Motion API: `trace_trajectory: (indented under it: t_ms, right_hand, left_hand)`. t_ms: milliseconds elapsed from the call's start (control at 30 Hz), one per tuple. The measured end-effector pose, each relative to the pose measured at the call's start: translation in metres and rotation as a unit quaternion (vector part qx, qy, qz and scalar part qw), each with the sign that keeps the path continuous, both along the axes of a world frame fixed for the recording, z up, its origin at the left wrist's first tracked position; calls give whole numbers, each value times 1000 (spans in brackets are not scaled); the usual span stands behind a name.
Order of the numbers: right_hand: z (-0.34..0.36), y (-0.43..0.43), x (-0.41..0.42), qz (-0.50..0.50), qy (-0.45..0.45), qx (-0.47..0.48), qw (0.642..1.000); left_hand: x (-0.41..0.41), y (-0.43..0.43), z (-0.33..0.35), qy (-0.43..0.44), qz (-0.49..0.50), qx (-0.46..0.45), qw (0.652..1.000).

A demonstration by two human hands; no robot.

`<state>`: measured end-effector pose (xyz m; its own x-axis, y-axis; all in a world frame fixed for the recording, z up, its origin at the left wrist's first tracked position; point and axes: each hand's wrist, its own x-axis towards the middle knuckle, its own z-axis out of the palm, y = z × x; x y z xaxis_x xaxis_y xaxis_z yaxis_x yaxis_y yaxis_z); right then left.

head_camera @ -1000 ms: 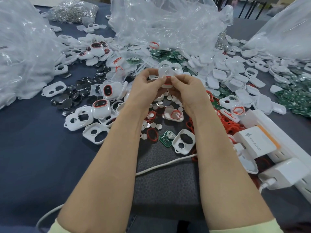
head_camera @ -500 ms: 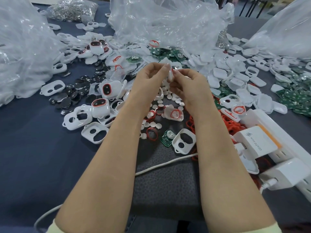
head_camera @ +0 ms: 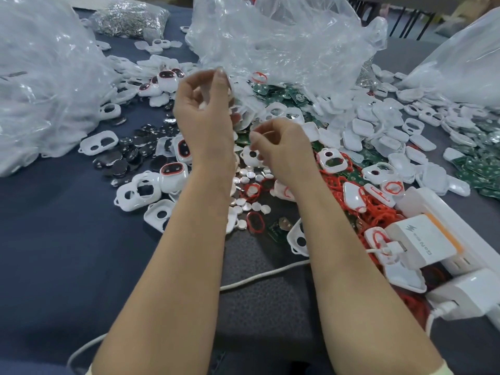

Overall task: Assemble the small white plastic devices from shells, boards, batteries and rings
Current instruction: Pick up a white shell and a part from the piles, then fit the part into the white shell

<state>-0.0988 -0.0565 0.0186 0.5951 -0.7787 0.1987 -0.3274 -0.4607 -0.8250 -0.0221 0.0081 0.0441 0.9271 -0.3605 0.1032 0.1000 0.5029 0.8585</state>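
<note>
Where both hands were closed together on one piece a second ago, they are now apart.

- Left hand (head_camera: 205, 115): raised, fingers curled, forefinger up. It grips a white shell (head_camera: 232, 104), of which only a pale edge shows past the fingers; blurred.
- Right hand (head_camera: 281, 150): lower and nearer, fingers curled, thumb and forefinger drawn close. Whether they pinch anything cannot be told.
- Judgement: the two-handed fitting step looks finished or broken off. The shell stays with the left hand, and the right seems free to fetch the next part.

Stock on the tabletop (head_camera: 54, 253):
- Coin batteries (head_camera: 249, 180): loose silver discs just below the right hand, the nearest supply.
- Red rings (head_camera: 378, 212): a tangled heap right of the right forearm, some already seated on shells.
- Green boards (head_camera: 481, 169): scattered at far right, more under the middle plastic bag (head_camera: 284, 36).
- Empty shells (head_camera: 378, 136): a broad white drift beyond the right hand.
- Finished devices (head_camera: 173, 171): dark-faced, grouped beside the left wrist.
- Dark discs (head_camera: 130, 155): a pile further left.
- Power strip (head_camera: 465, 239) with a charger (head_camera: 422, 244) at the right edge, and a white cable (head_camera: 259, 277) running under both forearms.
</note>
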Motion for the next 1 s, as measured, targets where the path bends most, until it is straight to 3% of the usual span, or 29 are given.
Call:
trace_trajectory:
  t_ms: [233, 333, 433, 600, 667, 733, 800, 900, 1000]
  right_hand:
    - [14, 56, 71, 135, 22, -141, 980]
    - [7, 71, 107, 156, 142, -255, 944]
    - [-2, 79, 131, 161, 256, -255, 918]
    - [-10, 78, 134, 115, 247, -310, 911]
    - [-9, 73, 128, 91, 201, -323, 920]
    - [-1, 60, 116, 53, 80, -255, 962]
    - [12, 41, 95, -1, -55, -116, 992]
    - [19, 9, 51, -77, -140, 65, 985]
    - [18, -12, 14, -65, -205, 214, 953]
  left_hand:
    - [43, 32, 24, 11, 109, -18, 994]
    - [56, 48, 25, 19, 126, -32, 991]
    - [67, 57, 23, 55, 136, -38, 989]
    - [73, 57, 20, 73, 123, -33, 989]
    - [71, 52, 18, 75, 111, -31, 991]
    - [66, 46, 17, 67, 85, -20, 994]
    - [59, 38, 15, 67, 33, -10, 997]
    - [46, 25, 10, 74, -72, 31, 994]
    - [30, 8, 0, 75, -141, 81, 984]
